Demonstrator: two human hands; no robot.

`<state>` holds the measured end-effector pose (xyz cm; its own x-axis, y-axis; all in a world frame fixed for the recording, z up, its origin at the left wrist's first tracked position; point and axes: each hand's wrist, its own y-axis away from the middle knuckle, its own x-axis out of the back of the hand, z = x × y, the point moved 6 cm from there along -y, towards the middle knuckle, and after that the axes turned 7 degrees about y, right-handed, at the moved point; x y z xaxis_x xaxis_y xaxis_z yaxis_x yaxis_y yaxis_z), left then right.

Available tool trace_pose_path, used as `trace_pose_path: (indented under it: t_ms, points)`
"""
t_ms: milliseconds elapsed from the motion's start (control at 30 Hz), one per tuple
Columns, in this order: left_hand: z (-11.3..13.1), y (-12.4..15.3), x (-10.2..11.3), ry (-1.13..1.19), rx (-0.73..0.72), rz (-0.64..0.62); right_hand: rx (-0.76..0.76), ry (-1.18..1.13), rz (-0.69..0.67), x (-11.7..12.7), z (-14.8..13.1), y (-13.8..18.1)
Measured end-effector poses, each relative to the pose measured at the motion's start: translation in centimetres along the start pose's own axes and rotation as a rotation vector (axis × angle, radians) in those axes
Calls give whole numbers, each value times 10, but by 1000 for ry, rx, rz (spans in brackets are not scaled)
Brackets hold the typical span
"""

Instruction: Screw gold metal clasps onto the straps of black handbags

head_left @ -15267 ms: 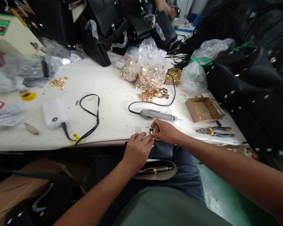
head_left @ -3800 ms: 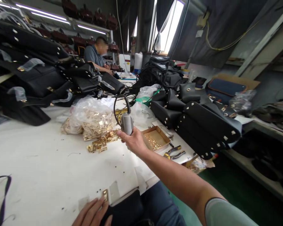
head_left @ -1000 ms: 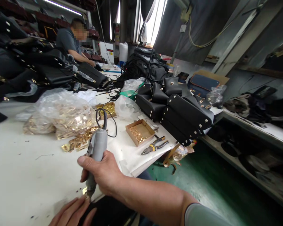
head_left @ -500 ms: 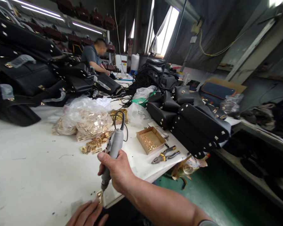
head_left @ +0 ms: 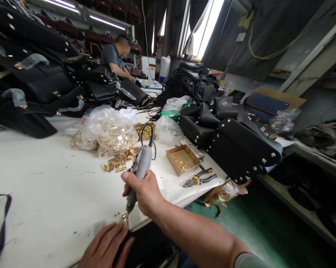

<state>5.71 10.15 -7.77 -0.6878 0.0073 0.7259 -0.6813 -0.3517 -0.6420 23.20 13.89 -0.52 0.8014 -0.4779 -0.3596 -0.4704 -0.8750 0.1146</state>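
Observation:
My right hand (head_left: 148,191) is wrapped round a grey electric screwdriver (head_left: 143,160), held upright and slightly tilted, with its cable looping from the top. The screwdriver's tip meets a small gold metal plate (head_left: 124,217) near the table's front edge. My left hand (head_left: 105,245) lies with its fingers stretched out and thumb apart, fingertips touching the lower end of the plate. Beneath and beside this hand is a black leather-like piece (head_left: 145,242), partly hidden by my hands and forearm. What lies under the left palm is hidden.
Right of the screwdriver are a cardboard box (head_left: 181,169) of small gold screws and pliers (head_left: 200,177). Loose gold plates (head_left: 119,162) and a clear bag (head_left: 109,134) of gold parts lie behind. Black bags (head_left: 243,145) are piled on both sides. A person (head_left: 114,61) works farther back.
The whole view has shifted, so things appear slightly higher and farther right. A dark strap shows at the left edge. The screwdriver stays on the gold plate and both hands keep their places.

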Motion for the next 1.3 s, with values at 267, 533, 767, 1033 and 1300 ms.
trace_pose_path:
  t_ms: [267,533,767,1033,1300]
  points:
    - [25,-13,16,108,321,-80,78,134,74,11,0,14]
    - [26,-7,15,165,384,-121,137,217,38,4,8,22]
    - [26,-8,15,156,385,-128,122,284,35,-1,23,18]
    - [26,-6,13,157,380,-121,122,324,23,-2,28,16]
    - [25,-5,11,165,385,-125,143,378,-35,-4,30,18]
